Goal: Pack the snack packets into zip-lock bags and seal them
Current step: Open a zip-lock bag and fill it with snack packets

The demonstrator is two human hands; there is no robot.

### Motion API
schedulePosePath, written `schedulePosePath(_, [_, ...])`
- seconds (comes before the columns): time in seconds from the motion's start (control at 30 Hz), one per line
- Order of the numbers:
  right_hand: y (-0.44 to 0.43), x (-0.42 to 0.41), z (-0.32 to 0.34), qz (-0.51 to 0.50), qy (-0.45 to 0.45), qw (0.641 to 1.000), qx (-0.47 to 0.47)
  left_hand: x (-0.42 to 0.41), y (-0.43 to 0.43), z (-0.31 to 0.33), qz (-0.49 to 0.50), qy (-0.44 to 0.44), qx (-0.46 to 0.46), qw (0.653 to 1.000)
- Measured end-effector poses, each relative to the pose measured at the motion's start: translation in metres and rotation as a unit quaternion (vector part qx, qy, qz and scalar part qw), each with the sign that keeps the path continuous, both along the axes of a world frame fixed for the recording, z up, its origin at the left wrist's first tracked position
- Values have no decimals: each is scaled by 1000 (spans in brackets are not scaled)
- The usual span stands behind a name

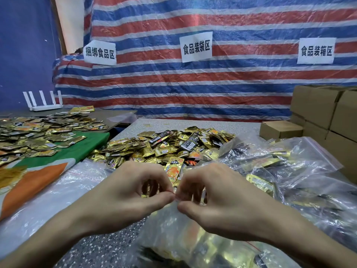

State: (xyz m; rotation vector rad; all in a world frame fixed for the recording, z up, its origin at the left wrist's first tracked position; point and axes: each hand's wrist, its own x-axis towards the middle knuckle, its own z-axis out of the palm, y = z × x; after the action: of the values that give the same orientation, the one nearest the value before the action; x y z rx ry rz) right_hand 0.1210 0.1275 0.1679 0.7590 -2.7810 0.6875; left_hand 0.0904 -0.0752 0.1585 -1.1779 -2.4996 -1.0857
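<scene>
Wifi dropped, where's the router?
Head view, far left: the router stands at the back of the side table, behind the spread-out snack packets.

Two bare forearms are seen, the left forearm at the near left and the right forearm at the near right. Each is uncovered along its whole visible length, from the picture's edge to the wrist. The left grip and the right grip are bare hands with slender fingers, and the knuckles and thumbs are clearly outlined. Both forearms are shown broadest at the near edge and narrowest at the wrists.
</scene>
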Motion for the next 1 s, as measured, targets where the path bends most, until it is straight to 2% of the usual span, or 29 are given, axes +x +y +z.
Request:
schedulePosePath(0.3, [2,1,-1,10,2,999,-30,3,0,2,-32,-12,0,999])
schedulePosePath(0.57, [2,5,-4,-6,40,999,-9,3,7,-6,-7,-19,45,999])
schedulePosePath(0.7, [1,-2,-3,-28,60,998,-13,3,15,-7,18,16,76,997])
schedulePosePath(0.83, [8,-19,3,-31,36,997,-61,-4,18,-3,46,34,119,991])
schedulePosePath(1.0, [26,-33,2,-23,-15,997,-70,-18,7,-4,47,7,162,986])
